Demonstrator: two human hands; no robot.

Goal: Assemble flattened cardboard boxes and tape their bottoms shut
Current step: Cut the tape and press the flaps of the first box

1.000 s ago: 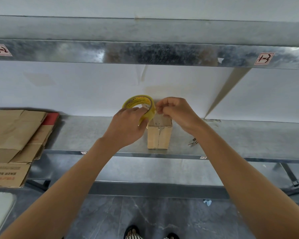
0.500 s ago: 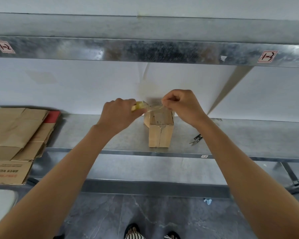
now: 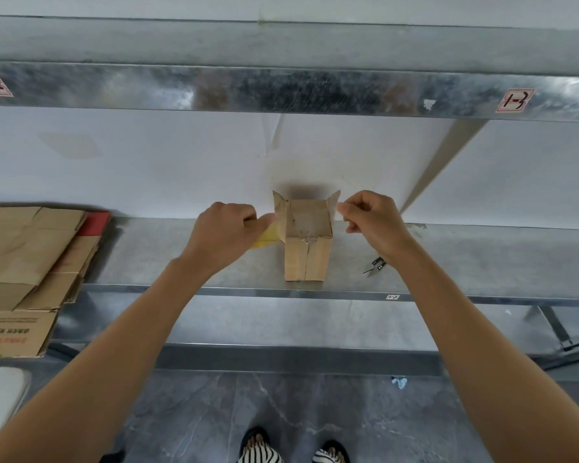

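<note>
A small brown cardboard box [image 3: 307, 253] stands upright on the metal shelf [image 3: 465, 259], its upper flaps sticking out at both sides. My left hand [image 3: 226, 230] is just left of the box and grips the yellow tape roll [image 3: 267, 236], mostly hidden under the fingers. My right hand [image 3: 371, 217] is just right of the box, fingers curled, pinching the end of a clear strip of tape [image 3: 310, 217] that spans the top of the box. The strip is barely visible.
A stack of flattened cardboard boxes [image 3: 30, 259] lies at the shelf's left end. Small snips [image 3: 375, 266] lie on the shelf right of the box. An upper shelf beam [image 3: 281, 91] runs overhead. Below are the tiled floor and my feet.
My hands have moved apart, left hand with the roll to the box's left and right hand to its right, drawing the tape out across the box top. The roll dropped lower.
</note>
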